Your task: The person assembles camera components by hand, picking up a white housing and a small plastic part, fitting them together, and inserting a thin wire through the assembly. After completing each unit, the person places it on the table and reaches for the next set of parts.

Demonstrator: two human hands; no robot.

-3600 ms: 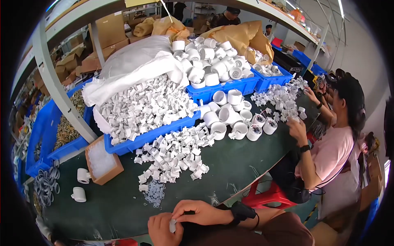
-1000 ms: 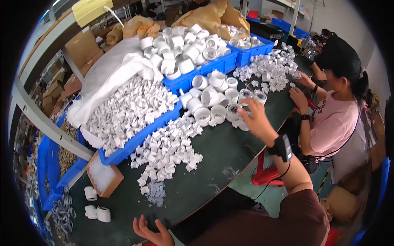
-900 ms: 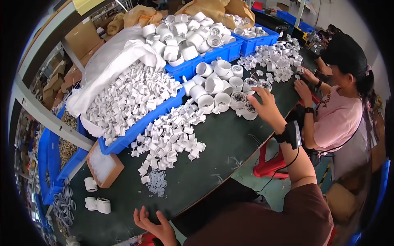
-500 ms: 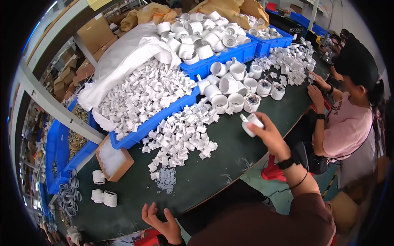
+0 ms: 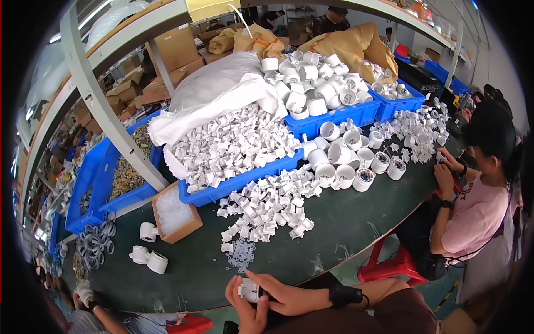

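Note:
Both my hands meet at the near edge of the dark green table (image 5: 356,234). My right hand (image 5: 286,295) and my left hand (image 5: 245,306) together hold a white round plastic cup-shaped part (image 5: 249,289). Just beyond them lies a heap of small white plastic fittings (image 5: 264,209) and a patch of small clear rings (image 5: 240,255). Further right stands a group of white cup-shaped housings (image 5: 347,161).
Blue bins (image 5: 245,181) piled with white parts line the back. A cardboard box (image 5: 175,214) of small white pieces sits left, with white cups (image 5: 150,257) and grey rings (image 5: 94,244) beside it. A person in pink (image 5: 473,217) works at the right. A red stool (image 5: 389,267) stands below.
My right hand reached to the cup-shaped housings at the right, picked one up and brought it back to my left hand at the table's near edge. The view swung back toward centre.

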